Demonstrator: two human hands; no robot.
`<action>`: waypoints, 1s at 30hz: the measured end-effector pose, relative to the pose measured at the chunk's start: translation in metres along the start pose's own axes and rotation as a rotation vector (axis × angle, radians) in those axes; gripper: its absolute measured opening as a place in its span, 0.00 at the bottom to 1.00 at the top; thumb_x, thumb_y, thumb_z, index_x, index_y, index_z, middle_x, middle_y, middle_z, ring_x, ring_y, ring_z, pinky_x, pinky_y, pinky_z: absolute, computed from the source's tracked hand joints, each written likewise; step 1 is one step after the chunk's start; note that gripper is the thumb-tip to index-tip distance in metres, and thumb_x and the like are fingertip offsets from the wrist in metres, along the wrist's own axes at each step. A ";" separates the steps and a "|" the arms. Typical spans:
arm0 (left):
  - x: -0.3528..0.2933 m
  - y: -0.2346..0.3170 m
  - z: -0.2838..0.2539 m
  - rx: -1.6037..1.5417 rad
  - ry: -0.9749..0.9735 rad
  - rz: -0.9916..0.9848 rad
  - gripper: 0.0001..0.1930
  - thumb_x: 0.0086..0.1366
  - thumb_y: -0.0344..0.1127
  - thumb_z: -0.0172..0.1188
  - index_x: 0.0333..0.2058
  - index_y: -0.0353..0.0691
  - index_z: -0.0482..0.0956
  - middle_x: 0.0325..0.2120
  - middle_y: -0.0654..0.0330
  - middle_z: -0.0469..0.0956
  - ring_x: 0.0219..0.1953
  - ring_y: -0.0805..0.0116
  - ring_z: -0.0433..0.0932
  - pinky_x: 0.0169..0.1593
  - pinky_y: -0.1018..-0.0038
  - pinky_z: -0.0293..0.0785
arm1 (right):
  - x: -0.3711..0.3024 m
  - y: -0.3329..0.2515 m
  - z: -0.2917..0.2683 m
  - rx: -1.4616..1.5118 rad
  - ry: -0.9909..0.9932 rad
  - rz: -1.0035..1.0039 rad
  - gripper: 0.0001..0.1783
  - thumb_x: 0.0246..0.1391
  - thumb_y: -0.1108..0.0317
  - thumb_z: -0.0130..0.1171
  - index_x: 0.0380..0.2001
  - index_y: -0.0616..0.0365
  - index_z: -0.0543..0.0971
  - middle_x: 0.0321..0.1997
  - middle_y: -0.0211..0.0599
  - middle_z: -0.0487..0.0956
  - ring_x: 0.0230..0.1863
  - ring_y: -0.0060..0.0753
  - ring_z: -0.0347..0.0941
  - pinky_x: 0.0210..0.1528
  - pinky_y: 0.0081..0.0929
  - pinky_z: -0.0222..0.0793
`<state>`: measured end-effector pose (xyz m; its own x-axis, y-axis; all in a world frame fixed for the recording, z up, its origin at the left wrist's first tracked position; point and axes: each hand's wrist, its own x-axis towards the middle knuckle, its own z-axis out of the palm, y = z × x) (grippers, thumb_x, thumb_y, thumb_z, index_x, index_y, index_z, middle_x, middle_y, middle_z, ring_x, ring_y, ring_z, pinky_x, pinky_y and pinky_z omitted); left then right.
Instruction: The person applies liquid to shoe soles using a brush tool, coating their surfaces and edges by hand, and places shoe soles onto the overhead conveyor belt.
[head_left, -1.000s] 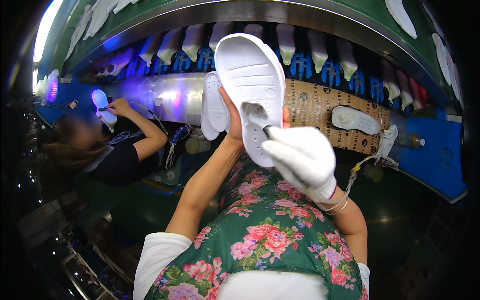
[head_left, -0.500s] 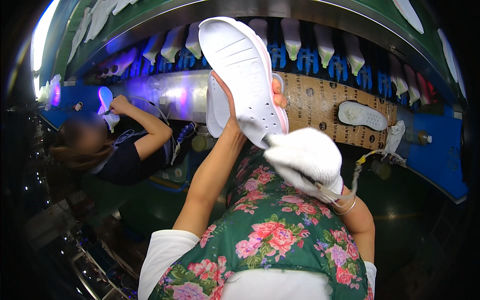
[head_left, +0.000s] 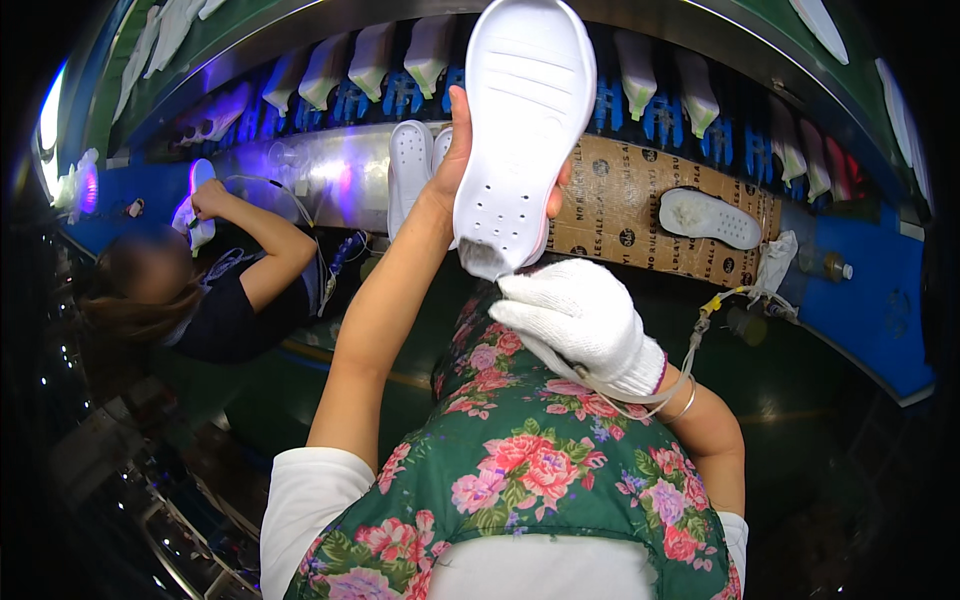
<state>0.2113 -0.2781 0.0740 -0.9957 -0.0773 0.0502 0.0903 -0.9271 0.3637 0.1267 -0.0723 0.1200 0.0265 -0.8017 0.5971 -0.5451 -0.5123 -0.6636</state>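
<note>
My bare left hand (head_left: 452, 165) holds up a white shoe sole (head_left: 528, 95), thumb along its left edge and fingertips round its right edge. Small holes and grooves mark the face turned to me. In a white knit glove, my right hand (head_left: 575, 315) is closed by the sole's lower end. From its fingertips a brush (head_left: 487, 260) with spread grey bristles presses on that end; the glove hides the handle. A pale hose (head_left: 690, 365) trails from this hand to the right. Beyond my left forearm more white soles (head_left: 408, 165) rest on the metal bench.
Another sole (head_left: 708, 218) lies on printed brown cardboard (head_left: 625, 170). Farther right are a white cloth (head_left: 776, 258) and a small bottle (head_left: 835, 268) by a blue surface. Several shoe forms (head_left: 638, 70) line a rack at the back. A co-worker (head_left: 240, 285) works at the left.
The held sole has turned more upright and moved up. My right hand has shifted slightly left, and the brush now spreads against the sole's lower end. The co-worker's hand has moved left.
</note>
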 end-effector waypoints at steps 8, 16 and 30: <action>0.005 0.006 0.004 0.133 0.046 -0.308 0.52 0.62 0.81 0.40 0.69 0.42 0.62 0.42 0.33 0.79 0.33 0.42 0.85 0.29 0.52 0.86 | 0.005 0.003 -0.010 -0.070 -0.031 -0.035 0.16 0.45 0.74 0.69 0.40 0.59 0.85 0.40 0.44 0.85 0.36 0.42 0.82 0.35 0.36 0.77; 0.016 0.014 0.018 0.479 0.217 -0.621 0.49 0.64 0.77 0.45 0.61 0.32 0.72 0.40 0.41 0.82 0.35 0.51 0.87 0.32 0.60 0.88 | 0.010 -0.002 -0.017 0.182 -0.043 0.119 0.18 0.43 0.77 0.71 0.41 0.53 0.85 0.41 0.39 0.85 0.39 0.44 0.82 0.44 0.38 0.78; 0.053 0.026 0.036 1.543 0.268 -1.013 0.58 0.59 0.86 0.34 0.69 0.41 0.64 0.66 0.35 0.64 0.69 0.40 0.64 0.67 0.56 0.66 | 0.004 0.007 -0.017 0.062 -0.061 0.098 0.17 0.43 0.77 0.72 0.40 0.54 0.84 0.39 0.39 0.85 0.35 0.43 0.81 0.39 0.36 0.76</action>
<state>0.1618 -0.2932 0.1197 -0.6369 0.0309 -0.7704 -0.6811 0.4456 0.5809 0.1087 -0.0735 0.1256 0.0279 -0.8651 0.5009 -0.4947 -0.4474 -0.7451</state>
